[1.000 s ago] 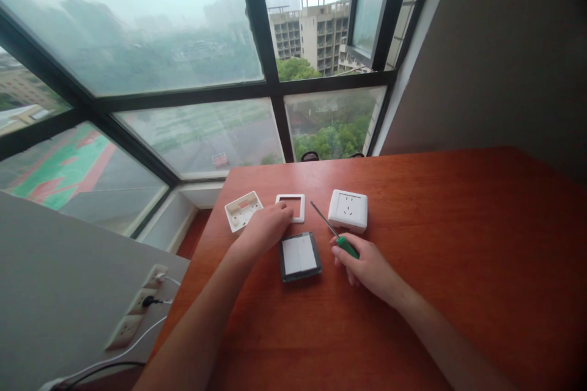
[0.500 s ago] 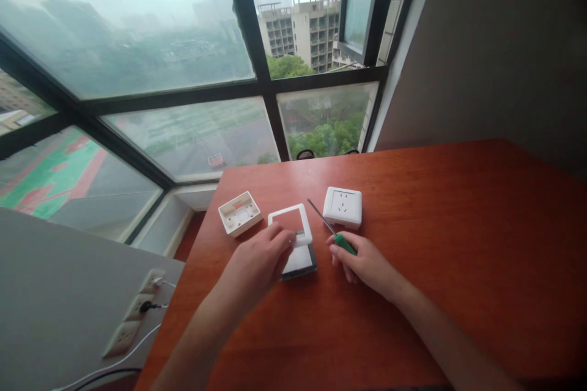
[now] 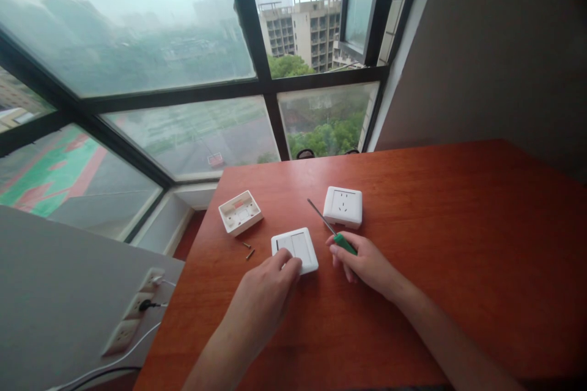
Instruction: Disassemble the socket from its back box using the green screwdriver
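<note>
A white wall switch (image 3: 303, 247) lies on the table with its square cover frame (image 3: 313, 255) around it. My left hand (image 3: 266, 284) is closed at the frame's near left edge, fingertips and thumb pinching there and hiding that corner. In my right hand (image 3: 367, 261) is a screwdriver with a green handle (image 3: 345, 244), its thin metal shaft pointing up and left. Just beyond the shaft sits a white wall socket (image 3: 343, 206). An open white mounting box (image 3: 240, 214) lies at the left, with two small screws (image 3: 250, 253) in front of it.
The reddish-brown wooden table (image 3: 440, 244) has its left edge near the mounting box. Dark-framed windows (image 3: 183, 95) rise behind it. Below the left edge, a low wall carries power outlets (image 3: 132, 311) with plugs and cables (image 3: 123, 348).
My left hand has moved down toward me with the cover frame, which was raised and tilted and now lies over the switch. The two screws have come into view. My right hand stays put.
</note>
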A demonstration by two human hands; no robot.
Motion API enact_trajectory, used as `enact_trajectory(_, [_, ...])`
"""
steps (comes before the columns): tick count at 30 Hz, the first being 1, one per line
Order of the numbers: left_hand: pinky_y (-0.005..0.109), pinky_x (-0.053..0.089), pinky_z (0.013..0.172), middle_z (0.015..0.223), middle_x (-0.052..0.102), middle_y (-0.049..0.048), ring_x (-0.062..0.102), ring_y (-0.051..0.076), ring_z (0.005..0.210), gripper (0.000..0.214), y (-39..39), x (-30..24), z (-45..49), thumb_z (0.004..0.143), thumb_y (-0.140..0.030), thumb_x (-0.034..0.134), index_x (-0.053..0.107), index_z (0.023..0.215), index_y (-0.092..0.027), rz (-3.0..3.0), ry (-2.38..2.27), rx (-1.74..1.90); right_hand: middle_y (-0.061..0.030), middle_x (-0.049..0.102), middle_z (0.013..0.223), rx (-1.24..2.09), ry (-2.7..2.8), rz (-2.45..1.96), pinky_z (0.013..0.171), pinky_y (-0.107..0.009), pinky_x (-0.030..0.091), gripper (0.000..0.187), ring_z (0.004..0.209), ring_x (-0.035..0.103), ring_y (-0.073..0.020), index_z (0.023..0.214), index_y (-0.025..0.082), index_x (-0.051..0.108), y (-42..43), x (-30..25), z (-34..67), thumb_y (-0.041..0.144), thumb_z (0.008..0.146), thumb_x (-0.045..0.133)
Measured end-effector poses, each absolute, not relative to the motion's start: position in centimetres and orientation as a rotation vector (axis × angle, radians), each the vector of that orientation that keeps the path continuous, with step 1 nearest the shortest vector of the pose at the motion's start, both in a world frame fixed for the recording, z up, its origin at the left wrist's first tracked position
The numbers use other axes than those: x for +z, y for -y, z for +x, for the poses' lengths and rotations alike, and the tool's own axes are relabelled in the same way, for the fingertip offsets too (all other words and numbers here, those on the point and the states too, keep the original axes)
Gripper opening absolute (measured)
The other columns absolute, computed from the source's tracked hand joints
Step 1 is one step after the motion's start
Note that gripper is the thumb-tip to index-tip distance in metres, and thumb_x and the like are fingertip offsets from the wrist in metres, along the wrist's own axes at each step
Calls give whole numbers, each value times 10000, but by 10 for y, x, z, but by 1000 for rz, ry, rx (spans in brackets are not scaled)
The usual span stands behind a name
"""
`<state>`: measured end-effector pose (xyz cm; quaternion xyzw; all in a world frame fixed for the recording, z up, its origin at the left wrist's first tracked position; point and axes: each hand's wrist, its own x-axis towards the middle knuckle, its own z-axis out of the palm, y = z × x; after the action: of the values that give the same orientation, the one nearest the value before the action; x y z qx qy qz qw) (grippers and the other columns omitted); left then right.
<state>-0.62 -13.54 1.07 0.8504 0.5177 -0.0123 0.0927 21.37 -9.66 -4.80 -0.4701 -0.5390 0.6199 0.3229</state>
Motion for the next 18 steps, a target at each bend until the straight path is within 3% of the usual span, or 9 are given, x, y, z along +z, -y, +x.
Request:
enact_trajectory(5, [255, 453, 615, 991, 577, 35, 607, 171, 753, 146, 137, 11, -7, 948, -199, 413, 543, 990, -249, 2504, -1527, 13, 36, 593, 665, 1623, 1417, -1236, 364, -199, 345, 305, 384, 476, -72, 993, 165, 557, 97, -47, 214, 444, 872, 539])
enact_trajectory(9, [344, 500, 786, 1092, 582, 64, 605, 229, 927, 176, 132, 9, -11, 941, -269, 464, 556, 1090, -252, 2511, -1554, 185, 33, 596, 671, 1626, 1424, -1231, 367, -198, 346, 308, 389, 476, -71, 997, 165, 558, 98, -46, 214, 447, 876, 535])
enact_trajectory(15, [519, 389, 1034, 1399, 455, 125, 452, 341, 1250, 650, 113, -3, -19, 757, -384, 727, 460, 1335, -252, 2587, -1525, 361, 35, 587, 676, 1635, 1423, -1234, 367, -201, 348, 319, 390, 470, -72, 1004, 170, 553, 97, -48, 213, 460, 871, 530])
enact_trajectory(18, [542, 346, 1070, 1419, 452, 129, 442, 340, 1274, 719, 106, -9, -20, 718, -395, 761, 447, 1349, -252, 2588, -1449, 341, 35, 590, 674, 1638, 1426, -1244, 369, -205, 355, 334, 390, 473, -75, 1003, 172, 553, 97, -47, 213, 476, 864, 534])
